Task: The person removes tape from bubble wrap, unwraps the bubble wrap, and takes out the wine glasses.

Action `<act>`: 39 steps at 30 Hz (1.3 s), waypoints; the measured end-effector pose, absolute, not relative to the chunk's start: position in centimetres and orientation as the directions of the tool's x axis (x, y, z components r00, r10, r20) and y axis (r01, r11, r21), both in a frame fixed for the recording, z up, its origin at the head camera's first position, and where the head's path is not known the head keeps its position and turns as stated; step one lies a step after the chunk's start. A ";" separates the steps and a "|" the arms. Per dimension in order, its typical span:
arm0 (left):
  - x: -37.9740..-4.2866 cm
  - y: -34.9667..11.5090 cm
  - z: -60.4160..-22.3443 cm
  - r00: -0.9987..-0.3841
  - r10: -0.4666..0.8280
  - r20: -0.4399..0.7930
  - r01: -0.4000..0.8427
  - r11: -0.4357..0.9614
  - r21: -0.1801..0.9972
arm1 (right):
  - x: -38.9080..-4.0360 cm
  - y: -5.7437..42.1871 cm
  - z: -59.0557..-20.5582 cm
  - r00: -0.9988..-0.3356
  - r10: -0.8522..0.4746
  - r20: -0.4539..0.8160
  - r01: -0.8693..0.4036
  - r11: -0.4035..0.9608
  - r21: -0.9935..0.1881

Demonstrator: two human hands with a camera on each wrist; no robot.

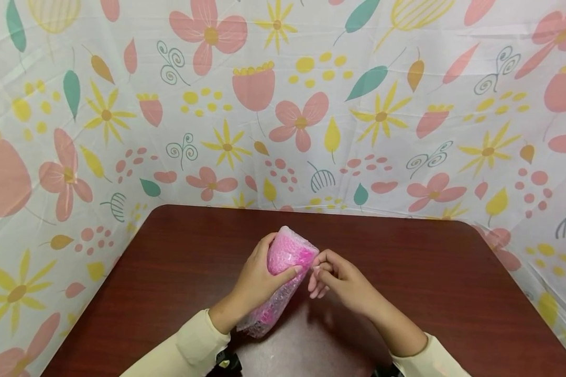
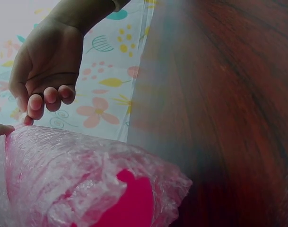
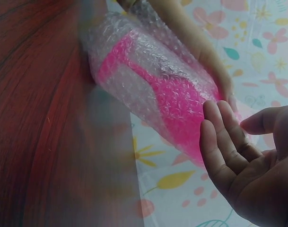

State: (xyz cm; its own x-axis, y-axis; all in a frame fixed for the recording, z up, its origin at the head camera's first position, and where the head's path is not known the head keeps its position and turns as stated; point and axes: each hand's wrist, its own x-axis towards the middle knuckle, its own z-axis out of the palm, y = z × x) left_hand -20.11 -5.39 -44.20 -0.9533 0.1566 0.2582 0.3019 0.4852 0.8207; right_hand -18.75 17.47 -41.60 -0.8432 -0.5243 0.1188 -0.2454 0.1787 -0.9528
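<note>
A bright pink goblet (image 3: 170, 101), wrapped in clear bubble wrap (image 1: 287, 290), is held tilted above the table, its wide end up and away. My left hand (image 1: 259, 277) grips it around the wide part, with the thumb lying across the near side. At the rim end, my right hand (image 1: 341, 283) has thumb and index finger together at the wrap's edge, pinching a small whitish bit of it. The other fingers of that hand are loosely bent, as the left wrist view shows. In the right wrist view the goblet's stem and foot show through the wrap.
Beneath the hands is a dark reddish-brown table (image 1: 193, 246) with rounded far corners. A white cloth (image 1: 283, 173) printed with flowers and leaves hangs behind it and along both sides. Dark objects (image 1: 225, 362) show by the left sleeve at the bottom edge.
</note>
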 end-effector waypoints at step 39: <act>-19.5 -5.0 -44.0 -0.956 0.148 0.252 0.293 0.503 0.813 | -17.5 17.0 -40.9 -0.807 -0.523 0.275 -0.355 0.058 -0.933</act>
